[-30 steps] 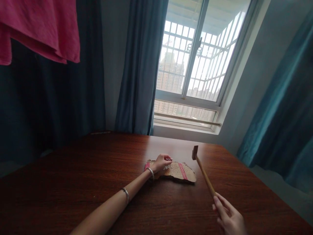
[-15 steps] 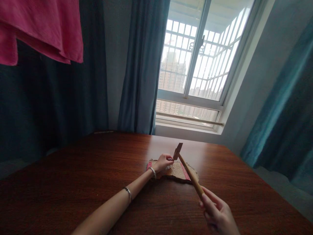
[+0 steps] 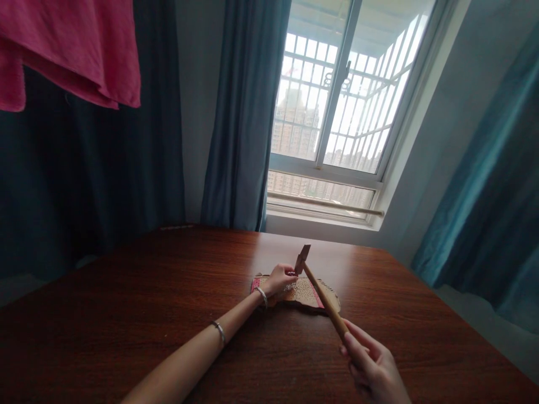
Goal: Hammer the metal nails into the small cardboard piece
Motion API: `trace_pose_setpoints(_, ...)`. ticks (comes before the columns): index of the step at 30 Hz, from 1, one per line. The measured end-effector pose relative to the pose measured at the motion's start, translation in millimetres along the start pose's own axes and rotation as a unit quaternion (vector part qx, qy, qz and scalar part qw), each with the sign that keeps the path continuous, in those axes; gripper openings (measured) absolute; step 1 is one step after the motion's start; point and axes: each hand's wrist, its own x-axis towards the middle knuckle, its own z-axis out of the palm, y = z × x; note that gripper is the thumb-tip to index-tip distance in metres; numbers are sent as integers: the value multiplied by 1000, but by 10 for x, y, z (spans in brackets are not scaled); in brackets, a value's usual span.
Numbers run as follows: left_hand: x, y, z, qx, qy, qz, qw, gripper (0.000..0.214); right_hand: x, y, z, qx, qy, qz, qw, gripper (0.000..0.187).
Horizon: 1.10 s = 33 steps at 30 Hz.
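Note:
My right hand (image 3: 376, 366) is wrapped round the wooden handle of a hammer (image 3: 323, 296). The hammer's head sits up beside my left fingertips, its narrow end pointing up and away. Over a piece of cardboard (image 3: 309, 290), my left hand (image 3: 281, 279) is closed in a pinch; whatever is between the fingertips is too small to make out. Dark specks cover the cardboard's tan middle, pink strips run along its sides, and its near edge is ragged. Shiny small bits show on it just under my left fingers.
The cardboard lies on a brown wooden table (image 3: 126, 314). Behind the table are a barred window (image 3: 332, 112) and blue curtains (image 3: 244, 123). A pink cloth (image 3: 76, 50) hangs at upper left. Two silvery bracelets (image 3: 219, 333) circle my left arm.
The hammer's head has shifted slightly left, closer to my left fingertips. My left hand keeps its pinch over the cardboard. The whole view has drifted a little.

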Motion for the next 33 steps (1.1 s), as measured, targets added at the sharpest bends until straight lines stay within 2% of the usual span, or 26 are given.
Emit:
trace_pose_setpoints(14,2,-2,0,-4,-7,-10,1000,26,-19,-33,7,-5,1,2,1000,65)
trace_pose_setpoints(20,12,-34,-8,4,-13,7,1000,25,-17,-20,-8,-8,10,-3,1000,63)
trace_pose_setpoints(26,-13,41,-49,20,-4,-4,1000,29,121,-9,-118,-51,82,-52,994,63)
trace_pose_setpoints(30,-15,138,-99,11,-12,-7,1000,39,323,33,-223,-111,158,-131,972,61)
trace_pose_setpoints(33,29,176,-181,-7,-10,-1,1000,42,519,120,-342,-161,179,-174,955,53)
